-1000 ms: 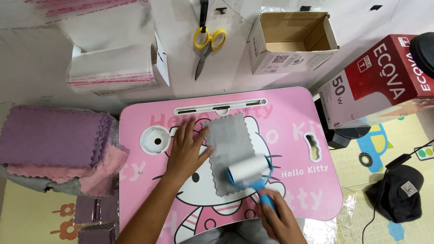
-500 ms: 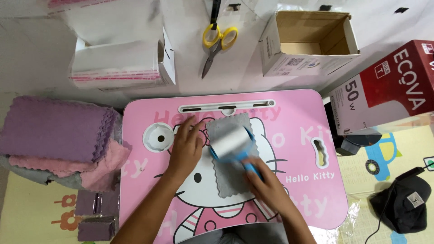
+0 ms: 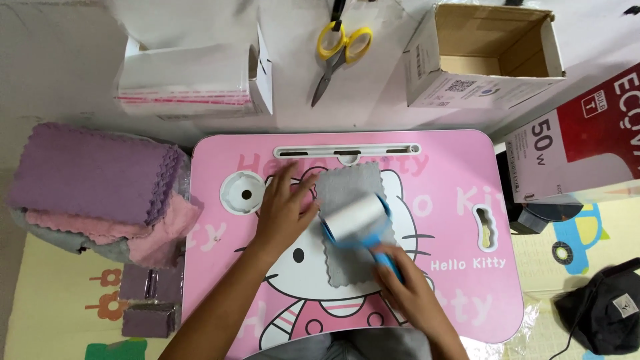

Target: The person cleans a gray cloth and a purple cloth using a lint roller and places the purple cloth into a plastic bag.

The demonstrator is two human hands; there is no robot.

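A grey cloth with scalloped edges lies flat on the pink lap table. My left hand presses flat on the table at the cloth's left edge, fingers spread. My right hand grips the blue handle of a lint roller, whose white roll rests across the middle of the cloth.
A stack of purple and pink cloths sits to the left. Behind the table are a box of plastic bags, yellow-handled scissors and an open cardboard box. A red-and-white carton and a black cap lie to the right.
The lint roller moved up the cloth from its lower end to the top, then came back down to the middle. My left hand stayed at the cloth's edge.
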